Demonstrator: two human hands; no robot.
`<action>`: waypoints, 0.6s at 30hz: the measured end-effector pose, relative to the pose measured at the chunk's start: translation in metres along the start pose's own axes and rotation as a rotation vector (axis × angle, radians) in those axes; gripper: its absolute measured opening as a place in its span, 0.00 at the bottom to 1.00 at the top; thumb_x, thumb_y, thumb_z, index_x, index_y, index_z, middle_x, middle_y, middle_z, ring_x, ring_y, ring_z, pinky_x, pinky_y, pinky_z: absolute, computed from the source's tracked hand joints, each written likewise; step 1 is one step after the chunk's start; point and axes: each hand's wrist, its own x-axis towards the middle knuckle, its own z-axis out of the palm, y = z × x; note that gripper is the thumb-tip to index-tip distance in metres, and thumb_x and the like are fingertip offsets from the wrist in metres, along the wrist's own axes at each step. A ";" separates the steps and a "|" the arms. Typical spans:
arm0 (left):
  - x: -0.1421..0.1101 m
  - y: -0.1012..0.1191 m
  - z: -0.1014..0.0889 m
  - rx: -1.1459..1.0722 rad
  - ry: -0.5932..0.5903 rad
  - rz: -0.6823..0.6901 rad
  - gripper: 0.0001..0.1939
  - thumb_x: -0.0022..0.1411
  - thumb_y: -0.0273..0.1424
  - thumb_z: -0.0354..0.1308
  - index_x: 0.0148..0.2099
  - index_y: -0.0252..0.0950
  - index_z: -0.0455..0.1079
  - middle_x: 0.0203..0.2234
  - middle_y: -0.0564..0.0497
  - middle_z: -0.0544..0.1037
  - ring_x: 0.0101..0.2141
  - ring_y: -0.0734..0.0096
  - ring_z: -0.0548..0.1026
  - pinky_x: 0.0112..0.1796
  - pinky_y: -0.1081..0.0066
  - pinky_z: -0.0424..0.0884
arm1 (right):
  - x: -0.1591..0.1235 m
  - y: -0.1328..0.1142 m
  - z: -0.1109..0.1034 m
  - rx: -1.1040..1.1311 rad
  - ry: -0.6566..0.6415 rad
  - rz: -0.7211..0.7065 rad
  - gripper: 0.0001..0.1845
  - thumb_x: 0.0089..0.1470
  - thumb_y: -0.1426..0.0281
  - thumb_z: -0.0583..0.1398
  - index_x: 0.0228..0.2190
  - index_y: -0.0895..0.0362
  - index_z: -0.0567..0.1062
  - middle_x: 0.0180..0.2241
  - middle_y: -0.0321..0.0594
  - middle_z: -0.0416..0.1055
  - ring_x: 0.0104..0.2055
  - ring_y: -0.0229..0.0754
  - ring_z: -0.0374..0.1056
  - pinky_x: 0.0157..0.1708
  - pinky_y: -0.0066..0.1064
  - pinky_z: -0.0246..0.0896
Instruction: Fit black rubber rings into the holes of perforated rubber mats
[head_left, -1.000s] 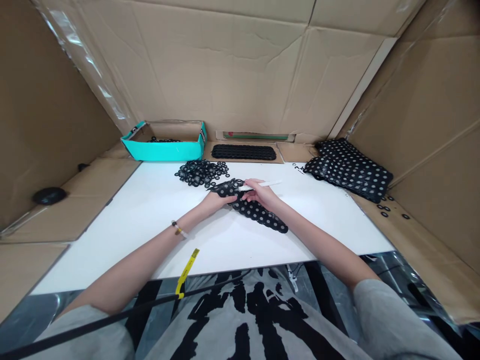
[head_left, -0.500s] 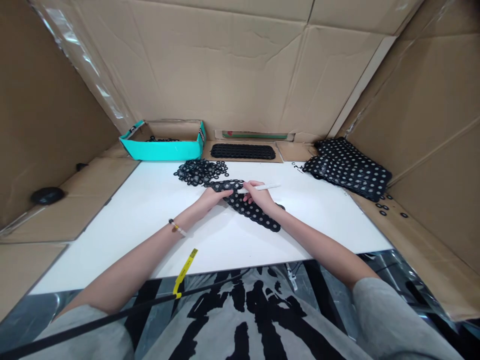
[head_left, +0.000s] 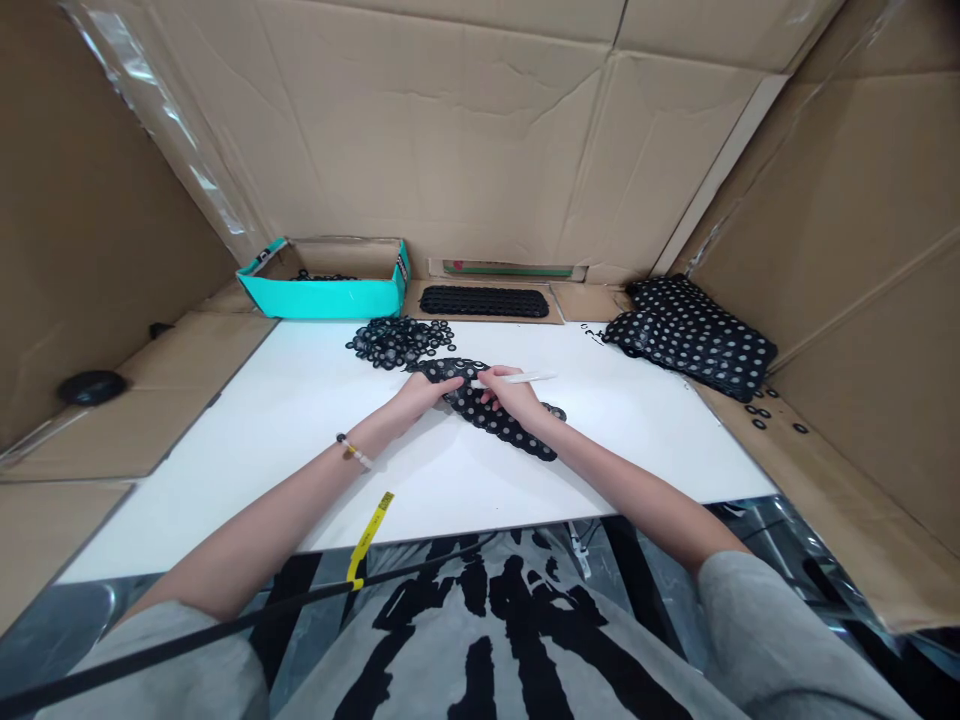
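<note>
The right hand [head_left: 514, 393] is closed around a thin white pen [head_left: 519, 378], and the left hand [head_left: 424, 396] lies open on a long black strip with grey round spots [head_left: 491, 418]. This strip is on the white counter [head_left: 637, 450], well apart from its front edge, just beside a heap of small black rubber rings [head_left: 399, 342].

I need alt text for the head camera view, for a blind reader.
The left hand rests on a black sheet dotted with grey circles on a white table, while the right hand holds a white pen over it. Behind lie a pile of loose black rings, a teal box and, at right, a stack of dotted sheets.
</note>
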 end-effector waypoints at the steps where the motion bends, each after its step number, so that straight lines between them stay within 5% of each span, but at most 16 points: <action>1: 0.000 0.000 0.001 -0.005 0.009 -0.015 0.24 0.44 0.41 0.70 0.43 0.35 0.77 0.45 0.44 0.80 0.46 0.54 0.75 0.47 0.59 0.70 | -0.001 0.001 0.002 -0.034 0.017 -0.013 0.12 0.53 0.62 0.58 0.22 0.54 0.69 0.18 0.34 0.68 0.23 0.38 0.66 0.21 0.26 0.57; 10: -0.004 0.008 0.000 -0.070 -0.015 -0.105 0.25 0.38 0.42 0.72 0.38 0.34 0.78 0.42 0.41 0.81 0.42 0.53 0.77 0.45 0.59 0.71 | -0.004 0.009 0.010 -0.349 0.146 -0.315 0.13 0.55 0.62 0.55 0.23 0.54 0.67 0.33 0.37 0.69 0.34 0.39 0.66 0.35 0.29 0.61; 13: -0.002 0.010 -0.005 -0.005 -0.019 -0.138 0.25 0.39 0.44 0.72 0.39 0.35 0.79 0.43 0.42 0.81 0.43 0.52 0.77 0.45 0.59 0.71 | -0.002 0.008 0.009 -0.328 0.128 -0.285 0.14 0.55 0.61 0.55 0.22 0.55 0.67 0.31 0.37 0.69 0.32 0.38 0.67 0.33 0.30 0.62; 18: 0.000 0.014 -0.020 0.315 -0.096 -0.001 0.25 0.42 0.45 0.70 0.42 0.37 0.79 0.43 0.46 0.81 0.44 0.53 0.76 0.47 0.60 0.69 | 0.003 0.006 0.003 -0.111 0.045 -0.088 0.13 0.52 0.59 0.59 0.23 0.55 0.68 0.22 0.34 0.67 0.23 0.37 0.66 0.26 0.28 0.64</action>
